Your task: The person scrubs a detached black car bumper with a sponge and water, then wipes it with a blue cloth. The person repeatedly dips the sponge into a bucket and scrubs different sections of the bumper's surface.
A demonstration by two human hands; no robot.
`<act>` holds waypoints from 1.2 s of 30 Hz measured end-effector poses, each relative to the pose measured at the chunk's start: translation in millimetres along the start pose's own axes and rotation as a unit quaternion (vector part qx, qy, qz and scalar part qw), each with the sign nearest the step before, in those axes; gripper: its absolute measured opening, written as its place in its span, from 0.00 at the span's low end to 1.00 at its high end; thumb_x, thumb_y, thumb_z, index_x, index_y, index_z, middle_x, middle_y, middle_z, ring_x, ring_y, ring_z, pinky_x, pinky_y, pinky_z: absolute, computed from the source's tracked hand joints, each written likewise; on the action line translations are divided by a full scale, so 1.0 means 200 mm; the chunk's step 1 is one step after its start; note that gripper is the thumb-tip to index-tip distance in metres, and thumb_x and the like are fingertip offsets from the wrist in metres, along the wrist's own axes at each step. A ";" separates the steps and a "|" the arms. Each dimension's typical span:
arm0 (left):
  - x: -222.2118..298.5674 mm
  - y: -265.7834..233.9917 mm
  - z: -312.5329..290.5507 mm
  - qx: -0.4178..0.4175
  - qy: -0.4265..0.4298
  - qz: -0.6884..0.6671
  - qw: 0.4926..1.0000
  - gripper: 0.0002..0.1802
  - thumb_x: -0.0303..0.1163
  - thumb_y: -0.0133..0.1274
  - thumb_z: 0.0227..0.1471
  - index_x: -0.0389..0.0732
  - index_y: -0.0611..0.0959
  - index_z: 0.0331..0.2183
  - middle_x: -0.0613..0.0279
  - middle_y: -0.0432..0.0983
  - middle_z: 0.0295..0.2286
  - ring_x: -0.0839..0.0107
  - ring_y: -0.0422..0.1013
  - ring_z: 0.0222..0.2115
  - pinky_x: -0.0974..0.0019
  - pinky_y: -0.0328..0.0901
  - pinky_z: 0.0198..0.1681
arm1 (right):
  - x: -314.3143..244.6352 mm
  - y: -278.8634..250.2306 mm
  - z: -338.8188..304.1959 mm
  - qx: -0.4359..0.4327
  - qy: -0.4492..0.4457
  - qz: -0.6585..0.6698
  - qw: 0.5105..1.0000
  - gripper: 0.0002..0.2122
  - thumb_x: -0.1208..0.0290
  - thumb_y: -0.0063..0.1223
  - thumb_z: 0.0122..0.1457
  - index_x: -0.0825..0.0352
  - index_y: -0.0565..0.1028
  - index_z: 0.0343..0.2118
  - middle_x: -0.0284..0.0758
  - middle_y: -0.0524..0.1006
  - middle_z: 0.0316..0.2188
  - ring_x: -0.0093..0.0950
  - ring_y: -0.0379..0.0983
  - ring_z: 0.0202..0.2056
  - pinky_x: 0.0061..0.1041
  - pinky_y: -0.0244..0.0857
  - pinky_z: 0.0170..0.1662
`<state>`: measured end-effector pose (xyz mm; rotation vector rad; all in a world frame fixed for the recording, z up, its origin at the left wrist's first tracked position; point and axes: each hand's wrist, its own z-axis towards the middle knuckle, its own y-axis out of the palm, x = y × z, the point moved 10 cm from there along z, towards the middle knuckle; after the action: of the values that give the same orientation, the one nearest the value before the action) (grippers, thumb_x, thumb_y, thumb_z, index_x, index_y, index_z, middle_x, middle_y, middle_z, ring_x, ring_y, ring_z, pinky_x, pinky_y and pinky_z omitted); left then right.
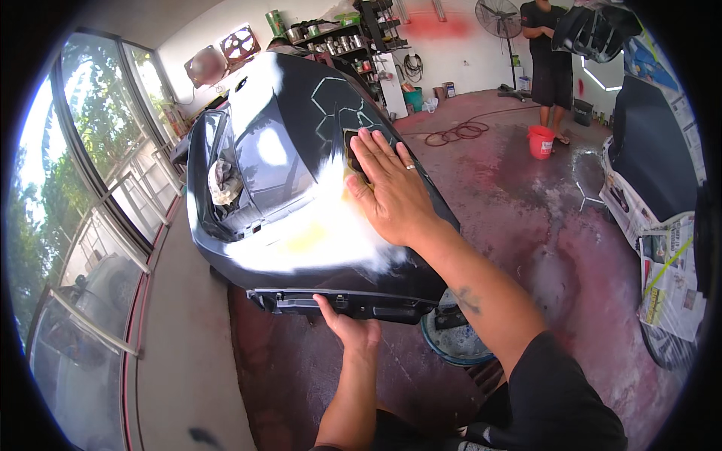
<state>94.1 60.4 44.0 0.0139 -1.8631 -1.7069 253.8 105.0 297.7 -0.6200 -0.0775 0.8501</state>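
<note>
A large black car bumper point(331, 237) with white primer patches stretches in front of me. My right hand point(395, 195) lies flat on its upper right part, fingers stretched and close together. Between thumb and index finger shows a dark sheet with a tan edge, which looks like sandpaper point(351, 158), mostly hidden beneath the palm. My left hand point(353, 331) grips the near lower edge of the bumper, thumb on the front and fingers hidden behind it. A crumpled whitish wad point(224, 183) rests in the opening at the bumper's left.
Below the bumper's near right corner stands a blue-rimmed tub point(426, 340) of cloudy water. A red bucket point(541, 144) and a person point(553, 52) are at the back right. A red hose point(455, 137) coils on the floor. Newspaper-masked parts point(665, 278) line the right; windows point(98, 135) the left.
</note>
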 end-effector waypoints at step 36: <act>0.06 -0.04 0.08 -0.017 0.006 -0.003 1.000 0.35 0.66 0.47 0.68 0.46 0.80 0.56 0.64 0.78 0.52 0.61 0.73 0.56 0.52 0.64 0.64 | -0.17 0.07 -0.25 0.047 -0.100 0.003 0.994 0.28 0.55 0.47 0.74 0.65 0.66 0.71 0.42 0.62 0.74 0.48 0.56 0.74 0.57 0.45 0.74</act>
<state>74.3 68.0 41.3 0.0161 -1.8269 -1.7386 236.5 62.6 254.9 -0.4469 -0.2159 0.9139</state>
